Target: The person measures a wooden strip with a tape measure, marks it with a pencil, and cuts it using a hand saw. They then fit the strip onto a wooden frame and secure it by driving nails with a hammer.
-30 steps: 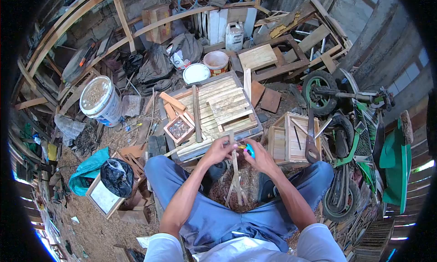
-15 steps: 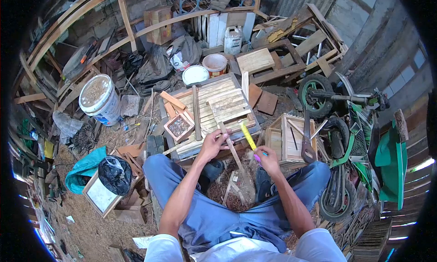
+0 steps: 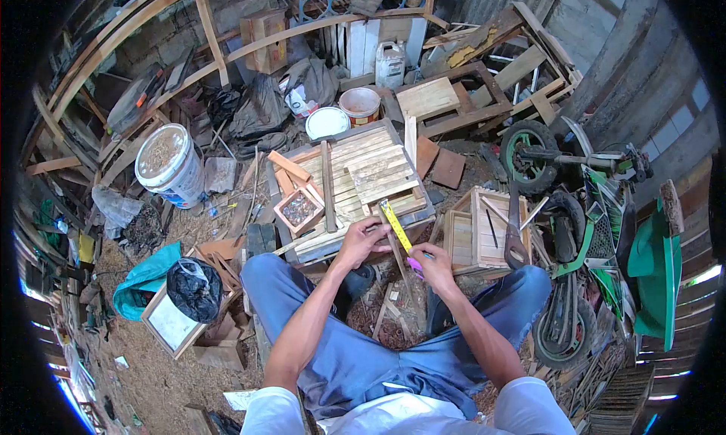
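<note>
My left hand (image 3: 364, 243) is closed around a thin wooden strip (image 3: 401, 263) that slants down between my knees. In my right hand (image 3: 435, 267) is a tape measure (image 3: 395, 227) with a pink case, its yellow blade pulled out. The blade lies along the strip, with its end by the strip's upper end. Beyond both hands is a low slatted worktable (image 3: 340, 179), with a small slatted wood panel (image 3: 380, 173) on top. A small wooden box of nails or screws (image 3: 314, 217) sits at its left, beside loose wood pieces (image 3: 288, 166).
A wooden crate (image 3: 462, 242) and a handsaw (image 3: 515, 238) stand on the right, near a small green motorbike (image 3: 590, 235). To the left are a large white bucket (image 3: 172, 179) and a black plastic bag (image 3: 193, 290). Scrap wood and shavings cover the floor.
My right hand has shifted slightly left, bringing the tape blade from beside the strip onto it. My left hand still grips the strip.
</note>
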The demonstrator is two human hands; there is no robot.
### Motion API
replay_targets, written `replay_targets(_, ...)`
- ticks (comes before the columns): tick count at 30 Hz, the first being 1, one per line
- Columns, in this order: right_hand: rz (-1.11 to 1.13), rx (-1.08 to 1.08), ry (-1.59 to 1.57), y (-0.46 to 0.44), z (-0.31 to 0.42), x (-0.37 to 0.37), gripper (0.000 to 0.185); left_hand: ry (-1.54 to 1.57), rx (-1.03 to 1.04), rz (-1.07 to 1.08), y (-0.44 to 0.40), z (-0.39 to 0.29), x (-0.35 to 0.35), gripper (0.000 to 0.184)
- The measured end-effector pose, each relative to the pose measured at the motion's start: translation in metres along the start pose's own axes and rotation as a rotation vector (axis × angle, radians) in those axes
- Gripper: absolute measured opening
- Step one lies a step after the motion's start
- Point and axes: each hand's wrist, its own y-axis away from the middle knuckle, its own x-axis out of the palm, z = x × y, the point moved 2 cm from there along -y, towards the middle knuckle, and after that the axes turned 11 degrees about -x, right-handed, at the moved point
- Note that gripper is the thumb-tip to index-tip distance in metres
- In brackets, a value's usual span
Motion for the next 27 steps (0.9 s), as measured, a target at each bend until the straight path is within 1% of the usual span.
replay_targets(1,0.006,0.027,0.02,0.003,0.004,0.0,0.024,0.002,-0.002,0.003,0.001,0.0,0.0,0.025)
replay_targets(4,0.014,0.064,0.045,0.003,0.001,0.002,0.025,0.008,-0.004,0.008,-0.003,-0.001,-0.001,0.024)
replay_targets(7,0.037,0.042,0.074,0.004,0.001,0.005,0.026,0.011,-0.01,0.004,-0.002,-0.002,0.003,0.025)
replay_targets(11,-0.02,-0.033,0.057,0.006,-0.003,0.01,0.025,0.064,-0.025,0.017,-0.006,0.002,-0.004,0.025)
replay_targets(13,-0.07,-0.1,0.074,0.01,0.014,0.011,0.024,0.116,-0.011,-0.006,-0.006,0.0,-0.005,0.025)
replay_targets(16,-0.061,-0.123,0.085,0.011,0.013,0.014,0.022,0.124,0.02,-0.022,-0.006,0.0,-0.008,0.025)
replay_targets(19,-0.089,-0.071,0.031,0.012,0.015,0.014,0.023,0.128,0.021,0.006,-0.007,0.001,-0.009,0.025)
replay_targets(22,-0.085,-0.077,0.009,0.013,0.025,0.014,0.024,0.115,-0.004,0.028,-0.005,-0.001,-0.007,0.024)
replay_targets(25,-0.083,-0.092,0.069,0.012,0.021,0.015,0.025,0.088,-0.013,0.016,-0.004,0.0,-0.006,0.024)
replay_targets(27,-0.073,-0.058,0.074,0.011,0.018,0.015,0.026,0.088,-0.016,0.016,-0.003,-0.002,-0.005,0.023)
